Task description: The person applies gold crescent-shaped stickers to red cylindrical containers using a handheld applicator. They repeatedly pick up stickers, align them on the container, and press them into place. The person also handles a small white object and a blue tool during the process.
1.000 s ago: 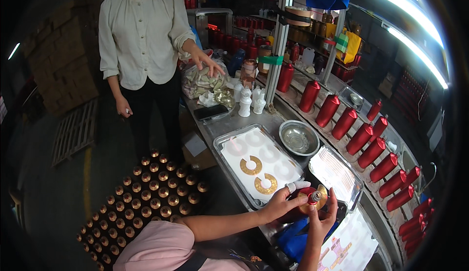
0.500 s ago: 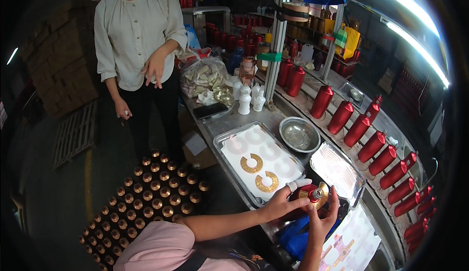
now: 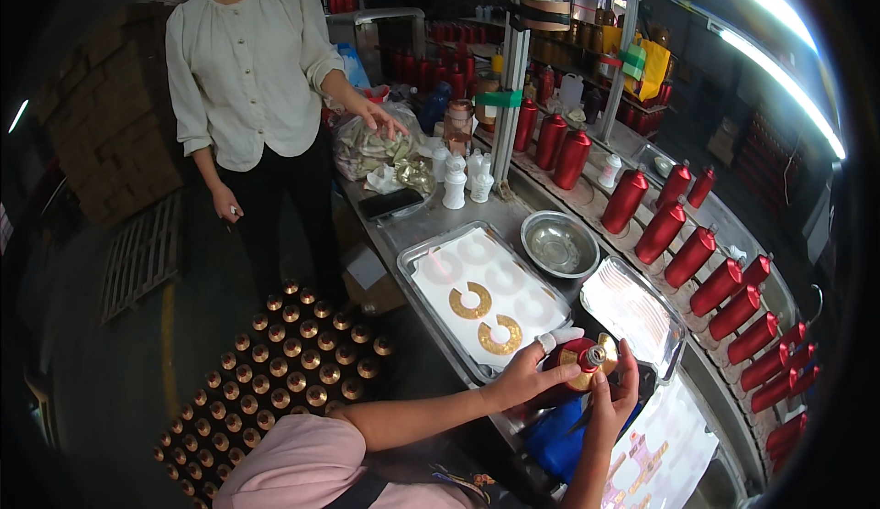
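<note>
In the head view, held a red bottle at the near right corner of a paper-lined tray. Gripped this bottle with the left hand, fingers closed around it, including at least one finger in a white cover. Brought the right hand, with bent fingers, against a gold piece beside the bottle neck; could not tell whether pinched or only pressed. Saw two gold C-shaped pieces on the white sheet inside the tray, and a metal bowl just beyond its right side. Noticed many red bottles farther right of the tray, and rows of gold-topped items to its left. Saw also a co-worker standing beyond the tray, toward the left.
</note>
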Tool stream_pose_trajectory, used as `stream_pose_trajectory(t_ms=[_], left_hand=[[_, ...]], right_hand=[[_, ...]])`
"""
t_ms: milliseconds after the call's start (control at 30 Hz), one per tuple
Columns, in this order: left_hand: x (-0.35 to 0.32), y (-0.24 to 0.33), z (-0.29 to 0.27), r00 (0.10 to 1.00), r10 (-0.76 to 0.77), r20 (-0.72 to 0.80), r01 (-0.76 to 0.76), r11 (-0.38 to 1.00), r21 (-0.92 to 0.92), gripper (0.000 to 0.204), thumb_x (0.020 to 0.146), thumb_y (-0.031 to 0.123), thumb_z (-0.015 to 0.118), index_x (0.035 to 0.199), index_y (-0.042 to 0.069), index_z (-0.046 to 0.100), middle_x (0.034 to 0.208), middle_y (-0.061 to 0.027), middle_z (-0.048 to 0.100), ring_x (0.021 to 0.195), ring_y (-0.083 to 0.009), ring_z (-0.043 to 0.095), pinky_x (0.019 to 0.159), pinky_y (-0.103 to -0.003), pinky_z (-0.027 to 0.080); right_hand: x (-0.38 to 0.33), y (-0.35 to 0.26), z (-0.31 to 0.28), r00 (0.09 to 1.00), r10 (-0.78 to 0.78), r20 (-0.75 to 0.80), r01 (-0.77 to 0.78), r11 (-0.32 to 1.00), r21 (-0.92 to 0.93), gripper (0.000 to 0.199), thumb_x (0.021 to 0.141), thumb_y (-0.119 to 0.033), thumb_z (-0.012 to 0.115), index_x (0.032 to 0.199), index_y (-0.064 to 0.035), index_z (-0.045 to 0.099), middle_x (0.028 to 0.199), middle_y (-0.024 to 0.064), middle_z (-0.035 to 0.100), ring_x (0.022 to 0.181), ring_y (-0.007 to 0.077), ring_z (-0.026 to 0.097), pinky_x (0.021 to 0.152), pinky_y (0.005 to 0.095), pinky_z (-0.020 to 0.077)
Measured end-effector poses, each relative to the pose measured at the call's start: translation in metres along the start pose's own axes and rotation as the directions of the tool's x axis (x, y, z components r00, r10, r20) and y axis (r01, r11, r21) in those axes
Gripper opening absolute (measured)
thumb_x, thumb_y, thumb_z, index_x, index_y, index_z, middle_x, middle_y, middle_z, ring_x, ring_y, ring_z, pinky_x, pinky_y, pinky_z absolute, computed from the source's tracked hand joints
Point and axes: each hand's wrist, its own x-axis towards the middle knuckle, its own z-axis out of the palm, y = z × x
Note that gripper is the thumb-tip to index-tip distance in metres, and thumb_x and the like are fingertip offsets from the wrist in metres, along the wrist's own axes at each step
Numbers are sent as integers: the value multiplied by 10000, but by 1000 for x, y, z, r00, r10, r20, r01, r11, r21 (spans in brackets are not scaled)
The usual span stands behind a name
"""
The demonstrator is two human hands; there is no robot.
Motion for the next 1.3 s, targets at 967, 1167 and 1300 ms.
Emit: stream_pose_trajectory(t_ms=[967, 1167, 1300], left_hand=[[8, -48, 46, 975, -93, 200, 153, 937, -313, 651, 925, 82, 611, 1512, -23, 350, 1469, -157, 486, 1379, -240, 463, 1186, -389, 321], [7, -50, 54, 979, -97, 178, 149, 939, -310, 568, 952, 120, 649, 1462, -10, 437, 1378, -125, 573, 1278, -189, 547, 1118, -343, 406], [8, -50, 51, 986, -99, 133, 136, 942, -308, 555, 957, 130, 663, 1451, -9, 451, 1353, -114, 591, 1243, -175, 567, 1081, -334, 439]], right_hand=[[-13, 19, -78, 999, 35, 29, -36, 999, 22, 533, 943, -26, 614, 1454, 32, 475, 1497, 149, 509, 1353, 204, 500, 1140, 350, 385], [-14, 17, -78, 1000, 1, 12, 0, 997, -81, 643, 870, -112, 777, 1453, -30, 518, 1335, 73, 570, 1045, 98, 629, 764, 188, 503], [-13, 18, -75, 999, 36, 38, -29, 986, -167, 693, 843, -127, 811, 1461, -39, 512, 1319, 73, 573, 1018, 94, 631, 727, 175, 488]])
